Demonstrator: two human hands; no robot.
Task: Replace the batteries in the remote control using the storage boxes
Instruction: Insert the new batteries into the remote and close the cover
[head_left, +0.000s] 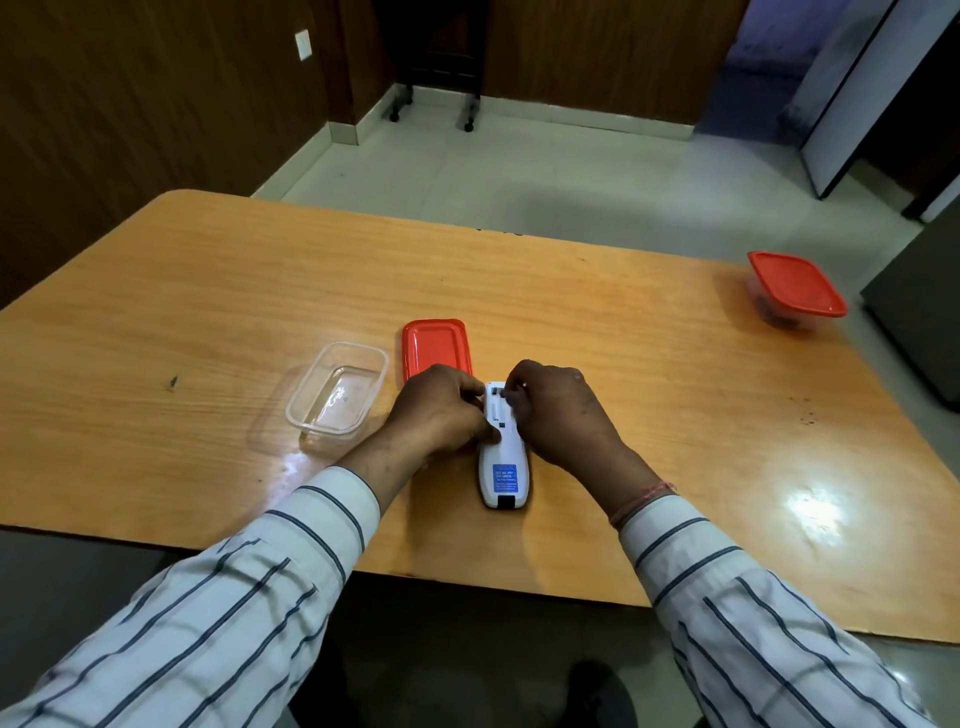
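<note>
A white remote control (503, 470) lies face down on the wooden table (208, 291), its blue label toward me and its battery bay open at the far end. My left hand (439, 408) grips the remote's left side, thumb on its back. My right hand (553, 408) pinches at the open bay with its fingertips; whether a battery is between them is hidden. An empty clear storage box (337, 387) stands left of my hands, with its red lid (435, 345) lying flat beside it. A second box with a red lid (795, 288) on sits far right.
The closed box stands close to the table's right edge, with dark items inside. The table's near edge runs just below the remote. Beyond the far edge is tiled floor, a wheeled stand and wood-panelled walls.
</note>
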